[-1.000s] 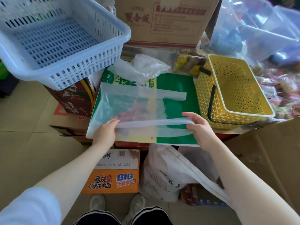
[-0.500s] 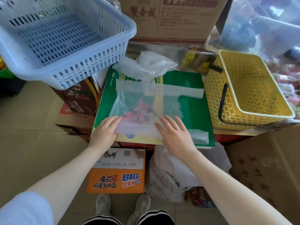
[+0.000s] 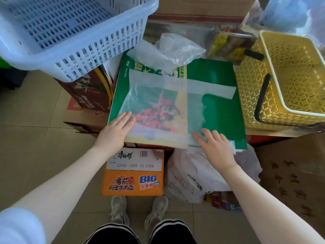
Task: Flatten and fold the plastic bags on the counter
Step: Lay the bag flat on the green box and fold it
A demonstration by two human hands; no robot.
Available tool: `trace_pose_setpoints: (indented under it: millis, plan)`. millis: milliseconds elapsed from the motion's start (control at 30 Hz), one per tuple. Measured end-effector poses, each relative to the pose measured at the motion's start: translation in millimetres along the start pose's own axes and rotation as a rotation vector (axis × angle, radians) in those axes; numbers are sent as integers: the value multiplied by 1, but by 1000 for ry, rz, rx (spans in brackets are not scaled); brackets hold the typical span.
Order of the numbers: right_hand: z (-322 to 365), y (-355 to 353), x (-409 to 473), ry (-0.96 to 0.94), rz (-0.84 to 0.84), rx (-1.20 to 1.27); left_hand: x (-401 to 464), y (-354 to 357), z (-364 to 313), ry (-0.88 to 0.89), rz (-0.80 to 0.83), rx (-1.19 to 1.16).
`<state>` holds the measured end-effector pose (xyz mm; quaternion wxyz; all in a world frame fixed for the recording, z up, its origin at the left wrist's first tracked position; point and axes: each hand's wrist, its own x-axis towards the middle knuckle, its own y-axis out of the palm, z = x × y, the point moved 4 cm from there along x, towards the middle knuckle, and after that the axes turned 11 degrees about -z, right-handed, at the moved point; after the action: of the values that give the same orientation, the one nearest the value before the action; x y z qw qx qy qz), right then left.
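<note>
- Your left hand (image 3: 115, 133) lies flat, palm down, on the near-left corner of the translucent plastic bag (image 3: 158, 106); its fingers (image 3: 125, 118) are stretched out and close on nothing.
- Your right hand (image 3: 215, 145) rests flat on the bag's near-right edge, fingers spread and pressing rather than pinching, a ring showing on one of them.
- The bag is spread over the green printed box (image 3: 223, 110) that serves as your counter, between the blue basket (image 3: 70, 32) on the left and the yellow basket (image 3: 288, 76) on the right.
- Flattening looks well along: the bag's body lies nearly smooth, with the box's picture showing through it.
- One handle strip (image 3: 211, 89) sticks out to the right at the far edge; the near one sits under or beside your right hand, only partly visible.
- A thicker band along the near edge may be a first narrow fold, but I cannot tell for certain.
- I judge the folding proper to be barely begun or not yet begun; no compact folded shape exists.
- A second, crumpled plastic bag (image 3: 175, 50) sits at the far end of the box, untouched, so it has yet to be flattened and folded.
- More plastic on the floor below, a white printed bag (image 3: 193, 176), may or may not be part of the job.
</note>
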<state>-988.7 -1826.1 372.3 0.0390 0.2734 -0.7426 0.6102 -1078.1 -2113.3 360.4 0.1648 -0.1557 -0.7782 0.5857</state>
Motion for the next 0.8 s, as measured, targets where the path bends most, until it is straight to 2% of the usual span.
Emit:
trace_pose_setpoints:
  millis: [100, 200, 267, 333, 533, 700, 800]
  plan:
    - [-10, -1, -2, 132, -3, 35, 4, -5, -5, -79, -3, 42]
    - [-2, -3, 5, 188, -6, 25, 13, 1, -45, 82, -6, -26]
    - [6, -5, 13, 166, -30, 34, 18, 6, -65, 184, -65, -75]
    - [15, -6, 22, 116, -68, 60, 22, 11, -67, 214, -105, -131]
    - [42, 5, 45, 89, -170, 194, 13, 14, -41, 318, -102, -196]
    - [26, 3, 52, 90, -258, 204, 9, 5, -28, 292, -229, -142]
    - [22, 3, 42, 32, -215, 174, 6, 12, -26, 254, -239, -168]
